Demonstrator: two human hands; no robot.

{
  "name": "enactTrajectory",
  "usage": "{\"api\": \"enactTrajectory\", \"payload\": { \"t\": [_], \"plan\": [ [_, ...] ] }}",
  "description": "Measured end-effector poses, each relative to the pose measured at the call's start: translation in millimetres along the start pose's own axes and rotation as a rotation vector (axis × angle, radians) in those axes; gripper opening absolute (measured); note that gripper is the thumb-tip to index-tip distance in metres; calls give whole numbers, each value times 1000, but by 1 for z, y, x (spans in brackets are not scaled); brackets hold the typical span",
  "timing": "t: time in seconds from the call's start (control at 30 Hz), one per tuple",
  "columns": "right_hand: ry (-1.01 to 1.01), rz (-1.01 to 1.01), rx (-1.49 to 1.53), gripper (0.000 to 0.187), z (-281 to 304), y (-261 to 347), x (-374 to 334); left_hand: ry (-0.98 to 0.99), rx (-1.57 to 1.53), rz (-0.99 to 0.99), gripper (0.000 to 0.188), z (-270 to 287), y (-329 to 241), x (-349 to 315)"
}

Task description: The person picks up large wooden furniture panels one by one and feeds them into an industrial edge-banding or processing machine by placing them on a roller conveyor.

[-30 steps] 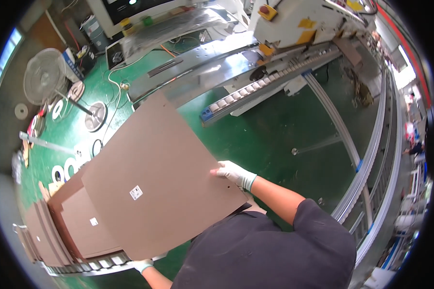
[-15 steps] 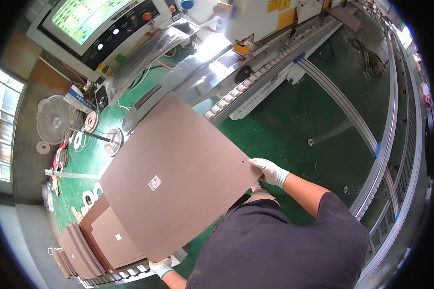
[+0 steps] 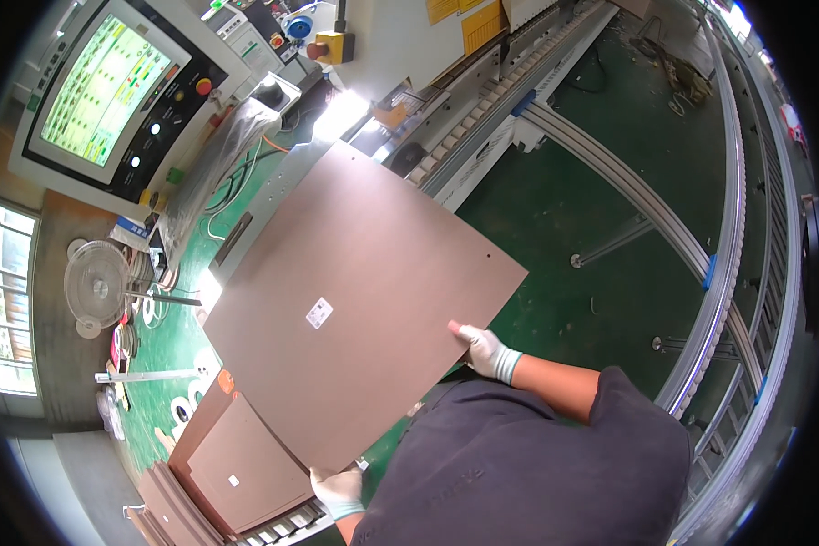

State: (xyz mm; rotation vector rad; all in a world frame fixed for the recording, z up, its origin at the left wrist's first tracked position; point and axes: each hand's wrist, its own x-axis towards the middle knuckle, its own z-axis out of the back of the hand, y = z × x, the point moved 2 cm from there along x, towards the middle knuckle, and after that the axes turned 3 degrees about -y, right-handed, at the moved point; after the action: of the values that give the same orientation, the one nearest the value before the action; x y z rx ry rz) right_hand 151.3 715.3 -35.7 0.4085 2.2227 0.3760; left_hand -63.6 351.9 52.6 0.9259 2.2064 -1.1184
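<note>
I hold a large flat brown panel (image 3: 382, 246) in front of me, with a small white label (image 3: 319, 313) near its middle and a small dark hole toward its right corner. My right hand (image 3: 488, 352), in a white glove, grips the near right edge, thumb on top and the other fingers hidden below. At the near left corner my left hand (image 3: 338, 491), gloved too, closes on the edge. The panel's far end lies over the metal bed of a machine (image 3: 282, 196); whether it touches cannot be made out.
A stack of brown panels (image 3: 246, 455) sits on a roller conveyor (image 3: 287, 528) at lower left. Upper left stands a control console (image 3: 100, 91) with a lit screen. A fan (image 3: 100, 284) is at left. Metal rails (image 3: 610, 164) curve along the right above the green floor.
The panel has moved forward and right over the machine bed. My right hand now sits farther from the panel's right corner, along the near edge. The view has shifted.
</note>
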Motion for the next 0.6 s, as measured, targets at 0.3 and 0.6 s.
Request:
{"api": "enactTrajectory", "payload": {
  "t": [0.3,0.6],
  "plan": [
    [-217,249,488,54,46,129,23,226,141,523,79,-74,65,-30],
    [-225,442,440,53,84,264,20,621,1224,557,58,-154,116,9]
  ]
}}
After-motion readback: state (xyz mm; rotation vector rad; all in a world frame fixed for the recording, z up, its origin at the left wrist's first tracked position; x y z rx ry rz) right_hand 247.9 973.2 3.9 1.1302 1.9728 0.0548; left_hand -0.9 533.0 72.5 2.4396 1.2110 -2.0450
